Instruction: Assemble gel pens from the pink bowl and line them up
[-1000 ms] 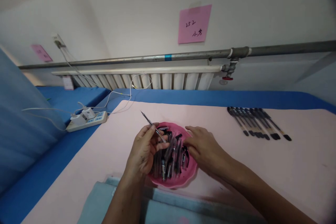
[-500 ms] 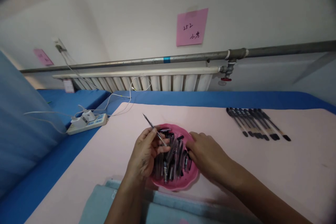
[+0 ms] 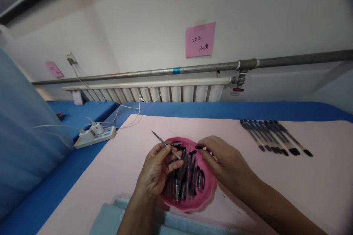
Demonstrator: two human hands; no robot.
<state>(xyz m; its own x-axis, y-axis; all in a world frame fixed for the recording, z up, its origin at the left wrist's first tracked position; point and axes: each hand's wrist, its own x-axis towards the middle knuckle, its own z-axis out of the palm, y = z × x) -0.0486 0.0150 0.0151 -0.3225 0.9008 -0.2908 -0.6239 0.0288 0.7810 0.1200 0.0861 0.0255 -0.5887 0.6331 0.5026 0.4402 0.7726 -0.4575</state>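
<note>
My left hand is closed around a slim clear pen, its pointed tip aimed up and to the left. Beneath it sits a pink scalloped bowl holding many loose pen parts, clear barrels and black pieces among them. At the bowl's upper right rim, my right hand pinches a small black pen part between thumb and fingers. The part's exact kind is too small to tell. My left fingers cover some of the bowl's contents.
Several black-capped pens lie in a slanted row at the right on the pink sheet. A folded light-blue towel lies in front of the bowl. To the left is a power strip with plugs and white cables. A radiator lines the wall.
My right hand has lifted from inside the bowl's right side and now pinches a small black part above the rim. The left hand keeps the pen. The view has tilted slightly upward.
</note>
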